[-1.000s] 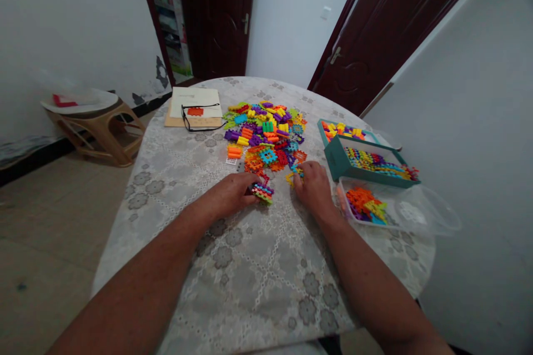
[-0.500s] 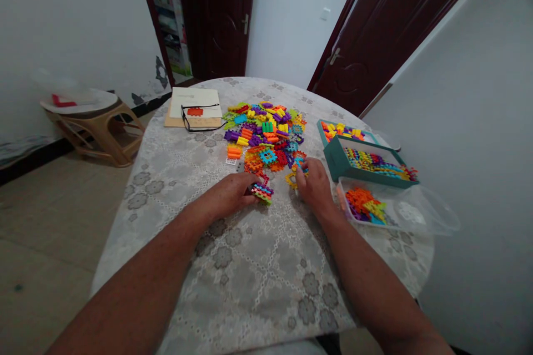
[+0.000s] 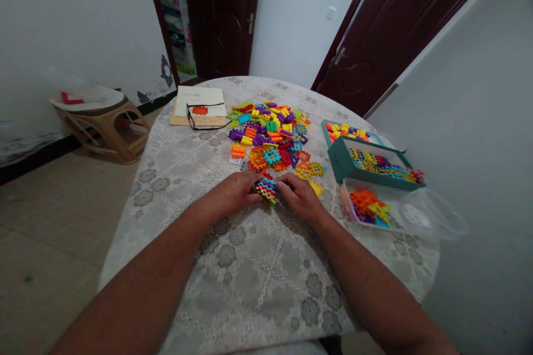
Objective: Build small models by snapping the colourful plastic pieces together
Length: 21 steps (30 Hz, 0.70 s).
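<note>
My left hand [image 3: 238,195] is closed around a small stack of notched plastic building tiles [image 3: 265,193], layered in green, orange, pink and other colours. A blue notched tile [image 3: 270,182] lies along the top of this stack. At its right end my right hand [image 3: 303,197] pinches, fingers bent; its fingertips are partly hidden. Just beyond both hands spreads a heap of loose notched tiles [image 3: 271,156] in many colours. Several yellow tiles [image 3: 316,187] lie close to the right hand.
To the right stand a green box [image 3: 339,162] of sorted tiles, its lid [image 3: 326,132] holding more pieces, and a clear plastic tub [image 3: 353,221]. Eyeglasses [image 3: 208,129] rest by papers [image 3: 200,94] at the far left. A stool [image 3: 112,127] stands left of the table.
My right hand has moved left from the edge of the heap to the stack, where a blue tile now shows on top. The left hand keeps holding the stack. The view has shifted slightly.
</note>
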### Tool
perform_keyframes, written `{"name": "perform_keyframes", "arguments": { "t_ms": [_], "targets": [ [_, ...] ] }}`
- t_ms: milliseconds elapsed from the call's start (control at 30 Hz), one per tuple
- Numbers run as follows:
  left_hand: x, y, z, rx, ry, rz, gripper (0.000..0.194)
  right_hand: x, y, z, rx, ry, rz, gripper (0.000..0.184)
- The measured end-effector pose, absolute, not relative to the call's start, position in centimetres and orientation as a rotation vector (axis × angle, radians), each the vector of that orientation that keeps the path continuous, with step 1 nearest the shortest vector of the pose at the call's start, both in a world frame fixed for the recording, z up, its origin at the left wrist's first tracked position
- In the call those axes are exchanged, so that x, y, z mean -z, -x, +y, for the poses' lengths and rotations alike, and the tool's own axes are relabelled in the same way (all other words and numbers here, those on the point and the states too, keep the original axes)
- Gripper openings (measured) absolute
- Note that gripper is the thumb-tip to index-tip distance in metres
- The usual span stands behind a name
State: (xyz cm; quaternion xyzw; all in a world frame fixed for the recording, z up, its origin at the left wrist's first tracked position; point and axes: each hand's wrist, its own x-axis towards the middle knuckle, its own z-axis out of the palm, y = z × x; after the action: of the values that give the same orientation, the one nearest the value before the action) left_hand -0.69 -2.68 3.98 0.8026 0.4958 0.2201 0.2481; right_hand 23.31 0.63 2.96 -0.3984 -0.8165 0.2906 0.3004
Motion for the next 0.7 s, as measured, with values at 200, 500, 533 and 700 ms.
{"name": "perform_keyframes", "arguments": {
  "t_ms": [200, 500, 533, 700],
  "targets": [
    [-4.3, 0.7, -2.6, -0.613, -2.221, 1.314, 0.031, -3.6, -22.9, -0.1, -0.752, 0.958, -2.243, 0.028],
    [-4.3, 0.8, -1.9, -0.596, -2.132, 1.385, 0.041, -3.6, -21.5, -1.1, -0.450, 1.083, -2.373, 0.043],
    [-4.2, 0.8, -1.9, -0.585, -2.121, 1.402, 0.043, -3.7, -21.5, -1.1, -0.445, 1.097, -2.386, 0.043],
    [-4.4, 0.4, -2.1, -0.587, -2.053, 1.355, 0.047, -4.9, -22.1, -1.1, -0.505, 1.084, -2.505, 0.039]
  ]
}}
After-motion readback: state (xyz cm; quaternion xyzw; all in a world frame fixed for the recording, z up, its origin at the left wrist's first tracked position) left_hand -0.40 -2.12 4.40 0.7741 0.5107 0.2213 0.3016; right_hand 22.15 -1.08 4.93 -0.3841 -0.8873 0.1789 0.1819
